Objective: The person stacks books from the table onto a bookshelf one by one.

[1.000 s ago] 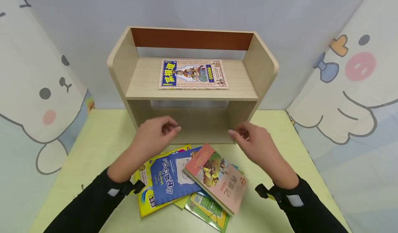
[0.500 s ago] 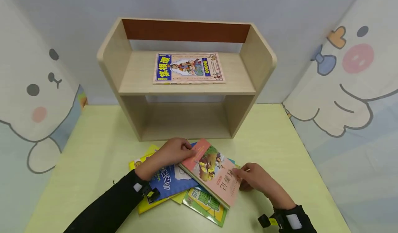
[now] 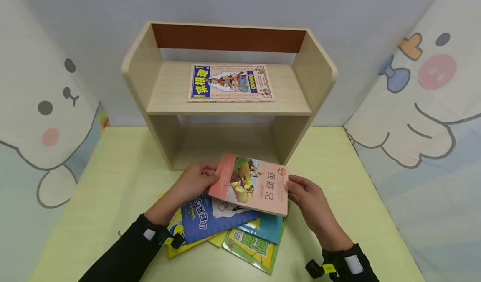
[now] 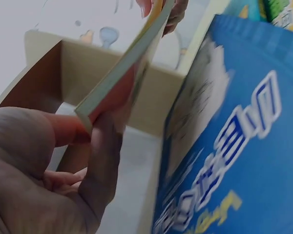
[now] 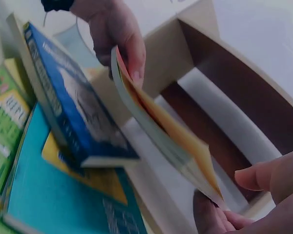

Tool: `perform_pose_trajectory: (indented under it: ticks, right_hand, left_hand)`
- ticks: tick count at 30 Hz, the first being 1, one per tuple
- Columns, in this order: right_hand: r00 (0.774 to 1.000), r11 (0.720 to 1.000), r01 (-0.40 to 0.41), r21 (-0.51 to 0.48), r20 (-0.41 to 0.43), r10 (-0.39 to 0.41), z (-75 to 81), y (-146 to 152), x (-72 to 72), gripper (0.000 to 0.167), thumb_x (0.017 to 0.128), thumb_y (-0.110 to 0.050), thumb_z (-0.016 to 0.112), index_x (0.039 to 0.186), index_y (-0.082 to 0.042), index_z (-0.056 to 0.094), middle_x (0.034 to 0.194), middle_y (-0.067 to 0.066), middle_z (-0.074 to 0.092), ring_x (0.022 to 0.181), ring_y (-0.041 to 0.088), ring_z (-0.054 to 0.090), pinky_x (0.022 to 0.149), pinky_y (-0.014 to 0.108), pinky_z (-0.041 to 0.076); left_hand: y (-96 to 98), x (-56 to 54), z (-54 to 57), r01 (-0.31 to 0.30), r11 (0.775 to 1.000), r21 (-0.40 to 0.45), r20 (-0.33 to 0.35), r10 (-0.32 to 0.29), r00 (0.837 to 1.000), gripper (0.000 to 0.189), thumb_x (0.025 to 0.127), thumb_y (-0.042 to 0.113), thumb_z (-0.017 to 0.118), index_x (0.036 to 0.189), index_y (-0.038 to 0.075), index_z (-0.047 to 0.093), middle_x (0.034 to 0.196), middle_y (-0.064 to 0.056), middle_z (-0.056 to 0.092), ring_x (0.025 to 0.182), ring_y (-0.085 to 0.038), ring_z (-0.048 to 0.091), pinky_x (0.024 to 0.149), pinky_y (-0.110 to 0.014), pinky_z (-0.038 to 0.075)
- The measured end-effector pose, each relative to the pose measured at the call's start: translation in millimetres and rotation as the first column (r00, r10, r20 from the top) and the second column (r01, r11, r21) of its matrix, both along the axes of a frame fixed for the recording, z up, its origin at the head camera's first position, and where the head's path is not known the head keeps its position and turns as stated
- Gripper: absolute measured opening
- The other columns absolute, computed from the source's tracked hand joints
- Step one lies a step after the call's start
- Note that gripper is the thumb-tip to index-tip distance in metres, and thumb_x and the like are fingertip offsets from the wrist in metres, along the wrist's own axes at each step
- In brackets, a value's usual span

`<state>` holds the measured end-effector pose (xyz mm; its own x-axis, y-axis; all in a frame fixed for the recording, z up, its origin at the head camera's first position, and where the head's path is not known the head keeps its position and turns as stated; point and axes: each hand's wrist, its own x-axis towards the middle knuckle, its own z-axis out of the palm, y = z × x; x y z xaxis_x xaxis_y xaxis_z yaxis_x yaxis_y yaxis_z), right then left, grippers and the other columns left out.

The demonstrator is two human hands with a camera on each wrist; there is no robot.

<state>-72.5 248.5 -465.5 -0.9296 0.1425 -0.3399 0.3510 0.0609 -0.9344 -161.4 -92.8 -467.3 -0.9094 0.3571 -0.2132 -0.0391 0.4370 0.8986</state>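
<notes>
A pink paperback book (image 3: 253, 186) with a cartoon cover is held up over a pile of books. My left hand (image 3: 195, 179) pinches its left edge; in the left wrist view the thumb and fingers close on a corner. My right hand (image 3: 310, 200) holds the right edge, and in the right wrist view its fingers reach under the lower corner. Just beneath lies a blue book (image 3: 214, 221) with a white drawing. A teal book (image 3: 268, 227), a green-and-yellow book (image 3: 251, 250) and a yellow book (image 3: 176, 227) are partly covered in the pile.
Behind the pile stands a two-level wooden bookshelf (image 3: 154, 85). A comic-style book (image 3: 231, 83) lies flat on its upper shelf. The pale green table (image 3: 112, 181) extends to both sides. Cartoon-printed curtains (image 3: 432, 119) hang at left and right.
Both hands came down from in front of the shelf to the pink book. They lifted it off the pile and turned it more level, uncovering part of the teal book.
</notes>
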Motion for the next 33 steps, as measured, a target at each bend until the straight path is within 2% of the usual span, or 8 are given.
perform_pose_trajectory:
  ticks: [4,9,15,19,22,26,28,33]
  right_hand:
    - [0.995,0.998,-0.059,-0.036,-0.088,0.056,6.9,-18,-14.4,0.058,0.116,-0.029,0.06,0.165,0.0,0.046,0.164,0.016,0.054,0.146,0.032,0.057,0.121,0.045,0.046]
    - [0.977,0.997,-0.057,0.045,-0.205,0.065,7.2,-44,-46.5,0.054,0.115,-0.022,0.06,0.163,0.001,0.05,0.16,0.021,0.056,0.146,0.037,0.054,0.125,0.055,0.04]
    - [0.955,0.985,-0.021,0.169,-0.289,0.069,6.3,-66,-101.6,0.052,0.112,-0.025,0.065,0.155,0.002,0.061,0.147,0.024,0.067,0.134,0.038,0.062,0.116,0.056,0.049]
    - [0.954,0.966,-0.018,0.256,-0.286,0.093,3.5,-70,-132.9,0.051,0.11,-0.027,0.065,0.152,0.001,0.064,0.141,0.025,0.07,0.122,0.033,0.065,0.101,0.044,0.054]
    - [0.956,0.959,-0.052,0.278,-0.265,0.128,-2.0,-69,-150.1,0.046,0.111,-0.026,0.062,0.147,0.002,0.067,0.129,0.023,0.071,0.108,0.028,0.064,0.086,0.036,0.052]
    - [0.95,0.961,-0.115,0.252,-0.254,0.18,-10.0,-68,-163.8,0.033,0.113,-0.025,0.058,0.124,0.005,0.068,0.104,0.019,0.066,0.091,0.024,0.06,0.074,0.032,0.047]
    - [0.948,0.962,-0.133,0.24,-0.251,0.194,-13.2,-67,-167.7,0.032,0.113,-0.025,0.058,0.116,0.005,0.066,0.099,0.019,0.064,0.088,0.025,0.059,0.072,0.033,0.046]
    - [0.945,0.968,-0.137,0.212,-0.264,0.192,-19.6,-66,-173.2,0.031,0.113,-0.022,0.058,0.115,0.008,0.065,0.101,0.021,0.065,0.09,0.03,0.06,0.071,0.032,0.046]
  left_hand:
    - [-14.2,-7.5,5.6,-0.062,0.998,0.022,-0.075,0.064,0.995,0.043,0.105,0.017,0.073,0.14,-0.008,0.067,0.106,-0.014,0.077,0.082,-0.02,0.075,0.069,-0.032,0.06]
    - [-27.5,-23.4,10.3,-0.087,0.995,-0.043,-0.19,0.077,0.979,0.045,0.107,0.021,0.07,0.142,-0.008,0.068,0.115,-0.02,0.078,0.09,-0.025,0.075,0.076,-0.036,0.062]
    - [-29.5,-49.1,5.6,-0.175,0.97,-0.169,-0.269,0.125,0.955,0.051,0.108,0.034,0.065,0.141,-0.005,0.07,0.131,-0.026,0.074,0.113,-0.041,0.072,0.097,-0.054,0.059]
    - [-24.2,-66.4,-0.4,-0.215,0.952,-0.216,-0.28,0.151,0.948,0.056,0.108,0.04,0.063,0.144,-0.003,0.069,0.14,-0.026,0.07,0.126,-0.043,0.067,0.108,-0.058,0.054]
    - [-19.7,-77.7,-5.6,-0.219,0.948,-0.232,-0.267,0.155,0.951,0.055,0.109,0.041,0.063,0.143,0.0,0.068,0.135,-0.024,0.071,0.119,-0.04,0.067,0.103,-0.056,0.056]
    - [-15.1,-87.1,-10.4,-0.194,0.957,-0.215,-0.239,0.141,0.961,0.045,0.11,0.04,0.062,0.134,0.003,0.069,0.122,-0.019,0.073,0.106,-0.035,0.068,0.091,-0.05,0.057]
    - [-13.0,-90.9,-13.0,-0.185,0.961,-0.207,-0.238,0.134,0.962,0.041,0.11,0.039,0.062,0.131,0.004,0.068,0.119,-0.018,0.073,0.104,-0.034,0.068,0.088,-0.048,0.056]
    - [-8.5,-98.4,-19.4,-0.202,0.948,-0.246,-0.246,0.141,0.959,0.038,0.11,0.037,0.061,0.123,0.002,0.067,0.11,-0.017,0.07,0.098,-0.032,0.065,0.081,-0.043,0.053]
